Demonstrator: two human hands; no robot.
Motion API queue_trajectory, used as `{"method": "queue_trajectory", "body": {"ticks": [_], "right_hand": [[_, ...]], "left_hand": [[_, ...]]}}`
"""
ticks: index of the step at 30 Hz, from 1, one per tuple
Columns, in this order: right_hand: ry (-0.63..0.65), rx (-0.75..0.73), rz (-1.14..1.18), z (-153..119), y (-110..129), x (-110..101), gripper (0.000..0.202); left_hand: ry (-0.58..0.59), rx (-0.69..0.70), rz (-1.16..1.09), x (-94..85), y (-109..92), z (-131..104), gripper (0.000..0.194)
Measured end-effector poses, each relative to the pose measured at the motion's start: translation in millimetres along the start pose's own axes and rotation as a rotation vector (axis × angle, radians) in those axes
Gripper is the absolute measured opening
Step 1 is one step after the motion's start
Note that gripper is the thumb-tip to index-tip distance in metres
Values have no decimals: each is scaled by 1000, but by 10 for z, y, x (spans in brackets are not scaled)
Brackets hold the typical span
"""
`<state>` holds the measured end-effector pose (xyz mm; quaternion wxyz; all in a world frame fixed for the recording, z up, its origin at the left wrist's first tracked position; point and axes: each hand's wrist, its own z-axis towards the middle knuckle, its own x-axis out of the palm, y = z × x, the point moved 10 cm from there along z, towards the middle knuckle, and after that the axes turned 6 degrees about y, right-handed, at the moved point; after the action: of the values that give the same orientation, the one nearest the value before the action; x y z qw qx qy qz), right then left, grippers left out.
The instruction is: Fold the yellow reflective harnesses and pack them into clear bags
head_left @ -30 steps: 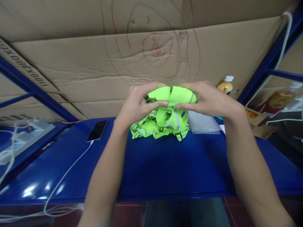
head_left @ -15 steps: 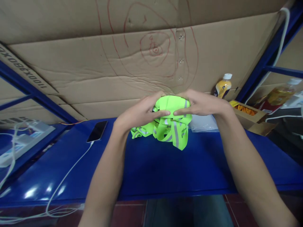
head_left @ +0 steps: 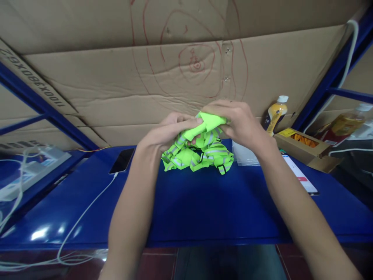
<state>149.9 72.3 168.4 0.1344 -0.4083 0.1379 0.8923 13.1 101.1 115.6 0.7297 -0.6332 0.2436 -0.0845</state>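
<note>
A neon-green reflective vest (head_left: 201,157) made of straps with grey stripes and black buckles lies bunched up near the back of the blue tabletop (head_left: 210,210). My left hand (head_left: 171,130) pinches a raised part of it between thumb and fingers from the left. From the right, my right hand (head_left: 236,118) is closed around the upper end of the same folded piece, its fingertips partly hidden behind the fabric. Just right of the vest, a clear plastic bag (head_left: 246,154) lies partly behind my right wrist.
At left are a dark phone (head_left: 121,161) on a white cable and a power strip (head_left: 37,169). To the right stand a drink bottle (head_left: 275,114), an open cardboard box (head_left: 303,144) and a phone with a lit screen (head_left: 300,175). A cardboard wall (head_left: 101,77) closes off the back.
The bundle between my hands has come loose and most of it now rests on the table. My right hand has turned over the top, and the lit phone has come into sight beside my right forearm.
</note>
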Motion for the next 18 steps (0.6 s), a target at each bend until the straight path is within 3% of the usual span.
{"method": "queue_trajectory", "body": {"ticks": [4, 8, 11, 14, 18], "right_hand": [[62, -9, 2, 17, 65, 40, 46], [175, 22, 65, -38, -1, 64, 60], [90, 104, 34, -63, -153, -17, 58], [39, 140, 56, -63, -253, -11, 62], [281, 224, 285, -99, -348, 295, 50]], "left_hand": [[-43, 110, 110, -87, -140, -51, 48], [-30, 237, 491, -29, -344, -123, 42], [-31, 326, 681, 36, -470, -168, 46], [-35, 405, 715, 67, -548, -197, 49], [26, 426, 677, 117, -527, -204, 44]]}}
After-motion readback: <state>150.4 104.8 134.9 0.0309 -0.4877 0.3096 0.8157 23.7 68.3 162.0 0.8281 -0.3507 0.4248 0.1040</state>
